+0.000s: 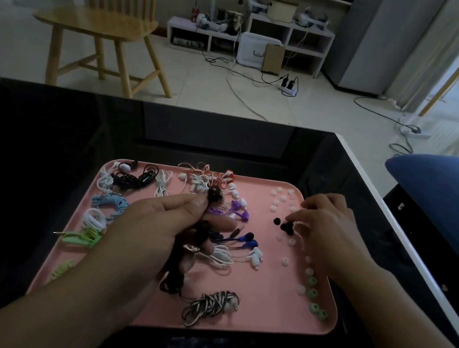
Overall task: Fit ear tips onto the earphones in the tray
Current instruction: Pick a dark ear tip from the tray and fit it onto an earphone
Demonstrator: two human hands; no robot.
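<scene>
From the head camera, a pink tray (258,317) sits on a dark, glossy table (26,153), and both hands work above it.

The left hand (158,222) is closed around a dark brown earphone (214,196): thumb and forefinger pinch just below the earbud, which pokes up above the fingertips, while the rest of its coiled cord (173,274) hangs down through the palm toward the tray's near side.

The right hand (331,231) rests low over the tray's right part, fingers curled and close together, their tips touching or just beside a small cluster of black ear tips (286,227). In this dim light it is hard to tell whether a tip is already caught between the fingers.

White ear tips (279,198) lie scattered near the tray's far right corner, more pale ones trail down the right side, and green ear tips (312,292) sit along the right rim nearer the person.

Other bundled earphones fill the tray's left and middle: purple earphones (234,208), blue earphones (247,238), a light blue coil (109,203), and a black-and-white striped bundle (214,306) near the front edge.

Beyond the table stands a wooden chair (105,20).
</scene>
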